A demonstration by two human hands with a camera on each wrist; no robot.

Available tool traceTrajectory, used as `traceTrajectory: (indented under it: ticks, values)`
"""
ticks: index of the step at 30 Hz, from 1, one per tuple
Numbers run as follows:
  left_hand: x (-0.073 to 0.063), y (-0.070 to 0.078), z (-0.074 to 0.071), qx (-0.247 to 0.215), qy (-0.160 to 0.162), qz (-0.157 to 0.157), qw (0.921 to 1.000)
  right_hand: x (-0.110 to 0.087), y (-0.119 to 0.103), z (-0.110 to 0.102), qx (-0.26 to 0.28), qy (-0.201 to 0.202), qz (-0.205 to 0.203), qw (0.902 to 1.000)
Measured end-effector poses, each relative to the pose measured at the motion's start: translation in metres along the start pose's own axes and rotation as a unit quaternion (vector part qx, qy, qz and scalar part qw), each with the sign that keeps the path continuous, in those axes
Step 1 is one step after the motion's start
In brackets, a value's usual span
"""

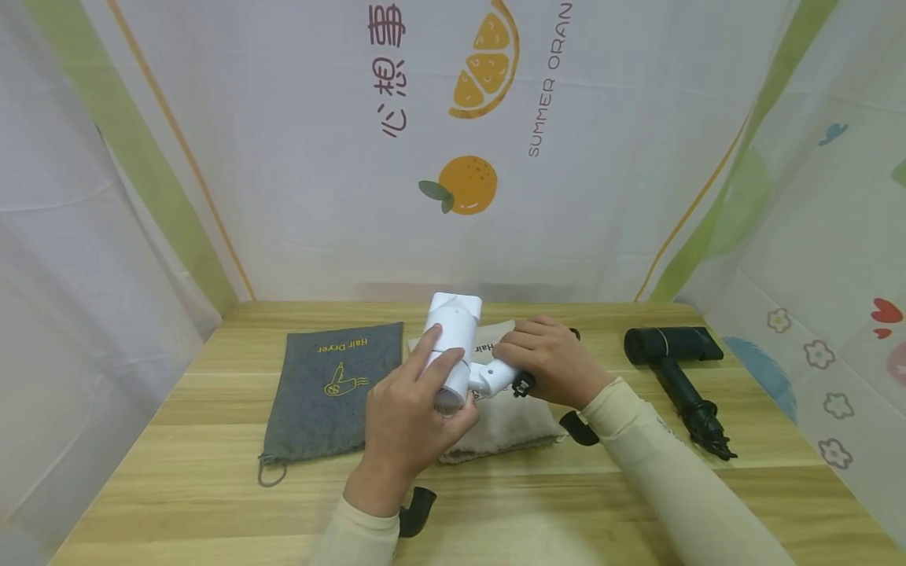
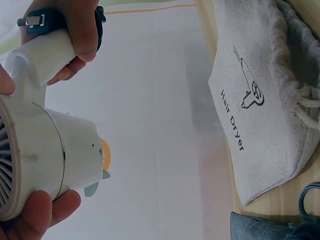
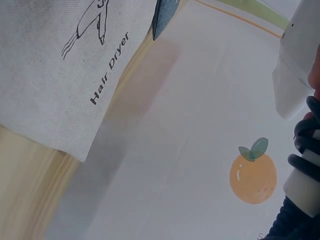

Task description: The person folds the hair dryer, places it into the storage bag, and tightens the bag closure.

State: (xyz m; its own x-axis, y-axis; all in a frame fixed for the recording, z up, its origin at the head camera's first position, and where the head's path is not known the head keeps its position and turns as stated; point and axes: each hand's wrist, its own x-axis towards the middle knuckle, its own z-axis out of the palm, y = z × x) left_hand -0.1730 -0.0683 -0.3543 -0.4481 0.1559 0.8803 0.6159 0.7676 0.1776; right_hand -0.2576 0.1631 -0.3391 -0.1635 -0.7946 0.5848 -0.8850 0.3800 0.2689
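Note:
In the head view a white hair dryer (image 1: 455,324) is held above the table. My left hand (image 1: 410,413) grips its barrel, thumb and fingers on opposite sides. Around the folded-looking handle, with a dark cord wrapped on it, my right hand (image 1: 548,358) is curled. The left wrist view shows the dryer's vented rear grille (image 2: 7,165) and a dark plug (image 2: 40,21) beside the right hand. Below the dryer lies a light grey drawstring bag (image 1: 506,428) printed "Hair Dryer", partly hidden by the hands. In the right wrist view the dark cord (image 3: 305,165) circles the white handle.
A dark grey drawstring bag (image 1: 300,401) with yellow print lies flat on the left of the wooden table (image 1: 177,472). At the right lies a black hair dryer (image 1: 672,346), its cord bundled around the handle. A printed white curtain (image 1: 318,220) hangs behind the table.

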Motion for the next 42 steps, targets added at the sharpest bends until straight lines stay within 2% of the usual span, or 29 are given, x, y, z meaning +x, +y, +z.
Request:
traceTrajectory:
  ticks: [13,42]
  values:
    - [0.0005,-0.0011,-0.0015,0.000,0.004,-0.002,1.0000,0.0031,0.0006,0.0012,0.007,0.005,-0.008,0.9999]
    - [0.0008,-0.0007,0.0000,-0.005,0.006,0.006,0.9999,0.0007,0.0003,-0.0003,0.008,-0.012,0.008,0.9999]
